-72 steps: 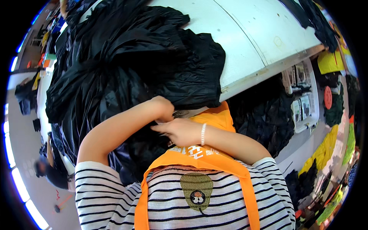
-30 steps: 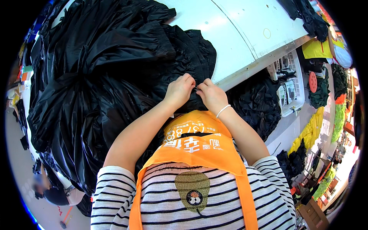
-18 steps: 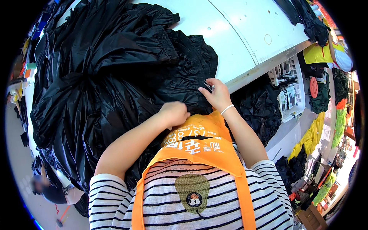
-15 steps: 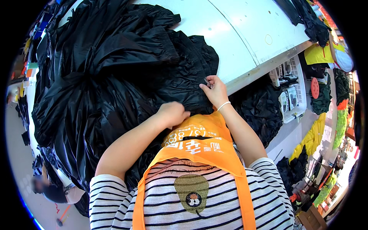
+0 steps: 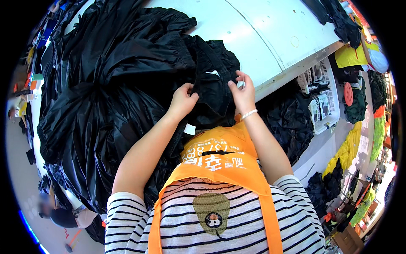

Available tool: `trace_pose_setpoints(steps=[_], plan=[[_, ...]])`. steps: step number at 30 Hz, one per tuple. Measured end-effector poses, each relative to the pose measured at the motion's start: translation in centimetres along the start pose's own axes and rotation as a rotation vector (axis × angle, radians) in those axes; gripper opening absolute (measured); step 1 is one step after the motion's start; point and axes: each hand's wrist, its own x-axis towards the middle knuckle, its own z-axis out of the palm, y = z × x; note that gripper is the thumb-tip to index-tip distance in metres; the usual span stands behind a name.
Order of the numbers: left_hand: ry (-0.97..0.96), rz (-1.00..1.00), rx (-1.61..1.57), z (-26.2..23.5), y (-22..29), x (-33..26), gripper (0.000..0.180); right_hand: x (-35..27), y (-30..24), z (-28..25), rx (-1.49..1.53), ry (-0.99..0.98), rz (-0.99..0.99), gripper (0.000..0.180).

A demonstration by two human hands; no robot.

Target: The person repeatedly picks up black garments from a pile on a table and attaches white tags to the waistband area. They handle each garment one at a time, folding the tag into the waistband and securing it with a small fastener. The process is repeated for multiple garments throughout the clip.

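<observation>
A black garment [image 5: 213,99] with a gathered elastic edge is held opened between my hands, its dark inner side showing. My left hand [image 5: 182,101] pinches its left side with thumb and fingers. At its right edge, my right hand [image 5: 243,92] has thumb and fingers bent against the cloth; something small and pale shows between them, too small to make out. One white label [image 5: 212,73] sits inside the opening. Another white label [image 5: 189,129] hangs below my left hand, over black cloth beside my orange apron [image 5: 228,137].
A large heap of shiny black garments [image 5: 97,80] covers the left of the white table [image 5: 258,38]. Right of the table edge are more black cloth [image 5: 287,122], a white plastic basket [image 5: 334,101] and yellow cloth [image 5: 349,148]. Another person [image 5: 63,213] appears at lower left.
My left hand has moved up and away from the apron to the garment. My right hand has shifted slightly up and right. The garment's edge is now spread open, and two white labels show.
</observation>
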Motion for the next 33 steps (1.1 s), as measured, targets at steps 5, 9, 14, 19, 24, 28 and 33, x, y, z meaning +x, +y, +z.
trace_pose_setpoints(steps=[5, 9, 14, 19, 24, 28, 33], plan=[[-0.206, 0.156, 0.036, -0.6, 1.5, -0.6, 0.013, 3.3, 0.9, 0.4, 0.112, -0.433, 0.477, 0.035], [-0.812, -0.166, -0.21, -3.9, 3.9, -1.1, 0.023, 3.3, -1.5, -0.9, 0.491, -0.715, 0.796, 0.02], [-0.397, -0.247, 0.391, -3.6, 5.6, -0.8, 0.041, 0.9, -4.6, -2.3, 0.681, -0.59, 0.739, 0.012], [0.114, 0.316, 0.725, -4.3, 7.7, -2.8, 0.022, 0.0, -6.9, -3.8, 0.602, -0.605, 0.513, 0.017], [0.156, 0.739, 0.384, -1.6, 10.4, -4.1, 0.053, -0.7, -10.7, -3.8, 0.58, -0.577, 0.551, 0.014], [0.106, 0.687, 0.478, -2.0, 8.2, -3.6, 0.073, -1.1, -10.5, -2.5, 0.886, -0.389, 0.684, 0.032], [-0.018, 0.717, 0.33, -3.4, 8.3, -2.9, 0.07, -0.8, -12.3, -2.2, 0.939, -0.441, 0.628, 0.031]])
